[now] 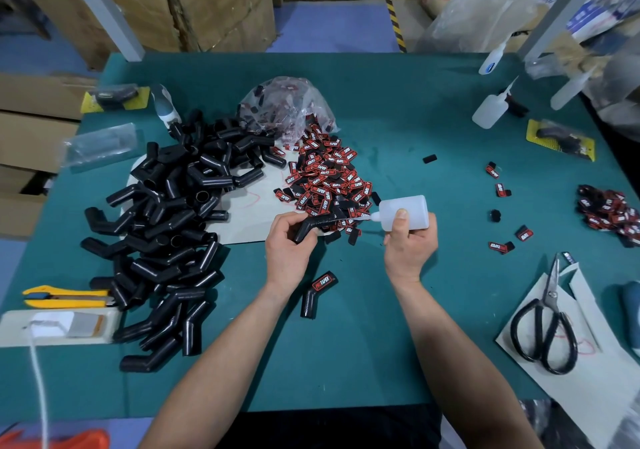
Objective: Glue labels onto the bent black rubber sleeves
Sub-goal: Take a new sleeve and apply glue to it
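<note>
My left hand (pixel 287 241) grips a bent black rubber sleeve (pixel 311 227) above the green table. My right hand (pixel 408 241) holds a white glue bottle (pixel 405 211) on its side, its thin nozzle touching the upper end of that sleeve. A big pile of bare black sleeves (pixel 166 220) lies at the left. A heap of red and black labels (pixel 325 175) spills from a clear plastic bag (pixel 287 109) just beyond my hands. One sleeve with a label on it (pixel 317 293) lies between my forearms.
Black scissors (pixel 543 327) lie on white paper at the right. Loose labels (pixel 502 189) and a second label heap (pixel 609 213) are at the right. Spare glue bottles (pixel 491 109) stand at the back right. A yellow cutter (pixel 65 297) lies at the left edge. Cardboard boxes (pixel 221 5) line the back.
</note>
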Demonstrator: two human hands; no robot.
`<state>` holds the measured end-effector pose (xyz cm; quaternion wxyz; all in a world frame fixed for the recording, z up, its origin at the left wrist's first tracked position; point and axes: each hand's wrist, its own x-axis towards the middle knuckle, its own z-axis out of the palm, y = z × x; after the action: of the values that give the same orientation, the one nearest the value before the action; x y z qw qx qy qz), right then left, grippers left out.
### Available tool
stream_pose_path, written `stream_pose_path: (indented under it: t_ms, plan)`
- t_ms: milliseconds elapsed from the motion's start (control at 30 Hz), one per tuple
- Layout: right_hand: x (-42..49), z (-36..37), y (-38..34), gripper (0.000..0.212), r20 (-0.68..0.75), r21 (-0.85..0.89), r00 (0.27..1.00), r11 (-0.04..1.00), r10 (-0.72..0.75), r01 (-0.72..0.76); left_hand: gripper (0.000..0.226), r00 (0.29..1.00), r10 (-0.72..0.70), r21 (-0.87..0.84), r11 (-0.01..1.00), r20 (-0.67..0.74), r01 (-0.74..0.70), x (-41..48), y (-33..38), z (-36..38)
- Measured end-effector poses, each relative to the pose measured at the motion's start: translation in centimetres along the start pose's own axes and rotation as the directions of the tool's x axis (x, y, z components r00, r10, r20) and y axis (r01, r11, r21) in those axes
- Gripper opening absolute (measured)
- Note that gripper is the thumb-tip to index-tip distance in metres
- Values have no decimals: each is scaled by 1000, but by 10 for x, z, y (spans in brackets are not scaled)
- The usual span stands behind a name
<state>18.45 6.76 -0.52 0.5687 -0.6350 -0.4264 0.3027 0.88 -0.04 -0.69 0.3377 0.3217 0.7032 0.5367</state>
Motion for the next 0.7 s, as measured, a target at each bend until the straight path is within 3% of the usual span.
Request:
stream_pose_path:
  t_ms: [700]
  plan:
    - [-1,0,0,21,2,-7,1000,1000,9,-9,37,999,31,6,999,10,-31,0,-2,0]
